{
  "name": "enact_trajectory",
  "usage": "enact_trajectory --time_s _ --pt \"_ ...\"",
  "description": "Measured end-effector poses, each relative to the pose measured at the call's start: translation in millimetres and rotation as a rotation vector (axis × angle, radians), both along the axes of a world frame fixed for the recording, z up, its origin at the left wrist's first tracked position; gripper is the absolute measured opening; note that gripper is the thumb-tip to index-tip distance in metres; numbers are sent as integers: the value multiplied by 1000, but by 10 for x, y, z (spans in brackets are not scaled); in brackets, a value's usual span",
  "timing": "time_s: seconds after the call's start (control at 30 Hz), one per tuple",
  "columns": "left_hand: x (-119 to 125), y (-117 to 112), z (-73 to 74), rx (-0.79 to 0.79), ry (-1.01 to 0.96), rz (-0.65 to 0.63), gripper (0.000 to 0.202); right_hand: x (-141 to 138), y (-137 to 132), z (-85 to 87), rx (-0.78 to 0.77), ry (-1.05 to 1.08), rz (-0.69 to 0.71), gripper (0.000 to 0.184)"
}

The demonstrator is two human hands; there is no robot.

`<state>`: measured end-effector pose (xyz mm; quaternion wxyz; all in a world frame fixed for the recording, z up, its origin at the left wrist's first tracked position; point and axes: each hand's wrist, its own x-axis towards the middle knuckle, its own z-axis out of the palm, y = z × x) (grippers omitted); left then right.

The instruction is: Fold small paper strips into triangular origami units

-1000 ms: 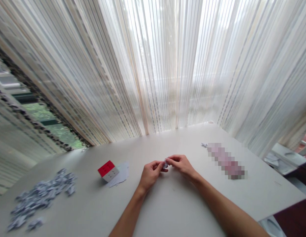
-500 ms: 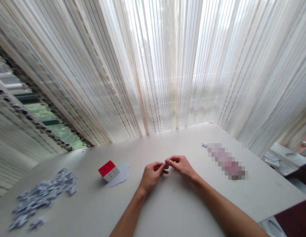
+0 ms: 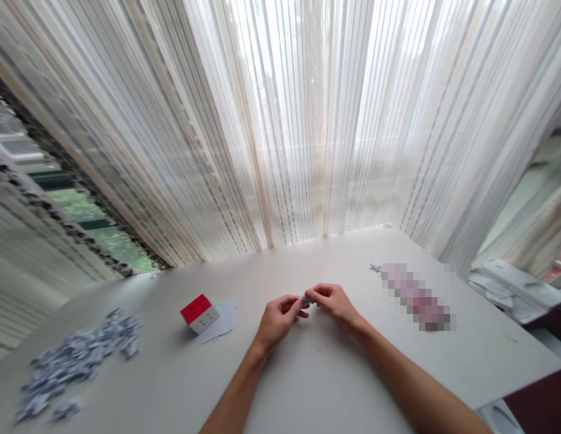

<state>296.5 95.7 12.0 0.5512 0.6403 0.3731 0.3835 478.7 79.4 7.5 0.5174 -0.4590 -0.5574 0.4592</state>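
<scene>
White paper, a small piece, is pinched closely in my left hand and right hand, over the middle of the table. My grip covers most of it, so its shape is hard to make out. To the right, a pink thing is pixelated beyond recognition.

I wore the camera on my head, so it looked forward and steeply down from above and behind my bare left grip and bare right grip. Both sat within arm's reach, below the middle of this wide view. The flat white table spread at a slant across the lower part, from the heap of folded whitish pieces on the left to the far right; ahead, the sheer striped pale curtain filled the upper half.
</scene>
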Motion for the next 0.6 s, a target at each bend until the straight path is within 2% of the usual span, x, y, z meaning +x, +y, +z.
enact_trajectory --time_s 0.4,0.6 --pt "-20 -11 71 10 5 -62 36 36 -5 -5 16 -71 75 39" --pt "-10 -22 105 21 34 -38 38 26 -22 35 35 -142 85 47"
